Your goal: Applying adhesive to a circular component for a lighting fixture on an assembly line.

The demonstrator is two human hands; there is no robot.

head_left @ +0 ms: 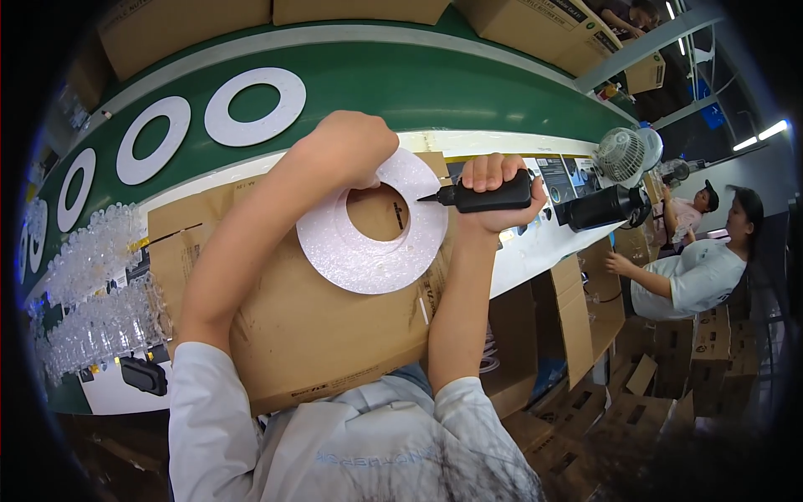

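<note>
A wide white ring [372, 263] with a speckled, glossy face lies over a flat sheet of brown cardboard [335, 335]. Its inner edge looks doubled. My left hand [355, 146] is closed on the ring's upper left part, with the finger ends near the hole and partly hidden. In my right hand [502, 213] is a black squeeze bottle [493, 194], tipped sideways and gripped by wrapped fingers. The bottle's pointed nozzle faces left, its tip over or at the ring's right side; contact cannot be told.
Beyond the cardboard runs a green belt [376, 92] carrying several white rings [255, 106]. Clear plastic parts [100, 326] crowd the left, by a black case [144, 376]. To the right are a black cylinder [598, 207], a fan [621, 155], open boxes [577, 318] and co-workers [694, 268].
</note>
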